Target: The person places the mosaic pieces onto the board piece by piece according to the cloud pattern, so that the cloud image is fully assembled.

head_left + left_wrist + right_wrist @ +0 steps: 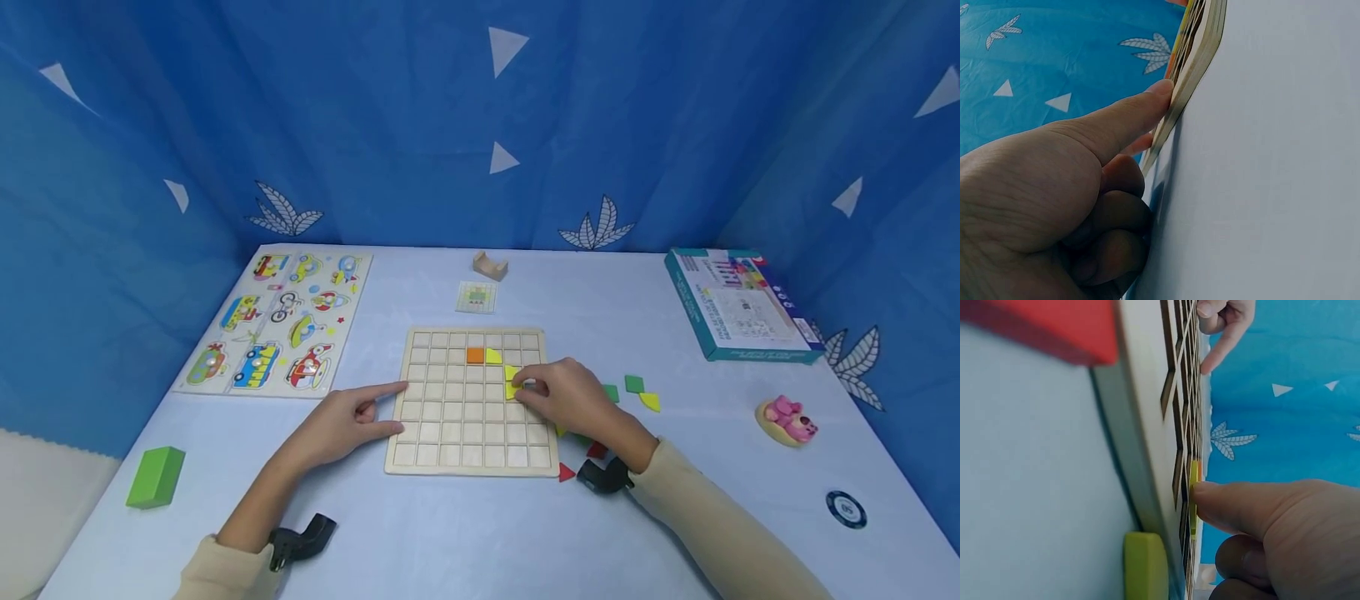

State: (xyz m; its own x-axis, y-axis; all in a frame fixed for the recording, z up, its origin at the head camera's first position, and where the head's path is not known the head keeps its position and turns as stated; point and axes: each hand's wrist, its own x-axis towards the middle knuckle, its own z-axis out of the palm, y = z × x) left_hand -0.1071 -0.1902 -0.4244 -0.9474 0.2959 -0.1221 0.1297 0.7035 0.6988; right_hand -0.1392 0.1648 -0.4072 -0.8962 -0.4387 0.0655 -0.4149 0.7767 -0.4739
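A square wooden grid board (450, 410) lies on the table. My left hand (341, 425) rests against its left edge, index finger and thumb stretched out to touch the rim, the other fingers curled under. Over the board's right part, my right hand (566, 396) pinches a yellow piece (512, 390) between thumb and index finger, low in a cell. Its exact shape is partly hidden by the fingers. Just above it sits another yellow piece (511, 372). An orange square (475, 356) and a yellow quarter-circle piece (492, 357) lie in cells near the top.
Loose green (633, 384), yellow (649, 402) and red pieces (566, 472) lie right of the board. Behind it are a pattern card (476, 297) and wooden holder (491, 266). A vehicle puzzle (281, 333), green block (156, 477), box (742, 308), pink figurine (787, 419) and round chip (846, 509) stand around.
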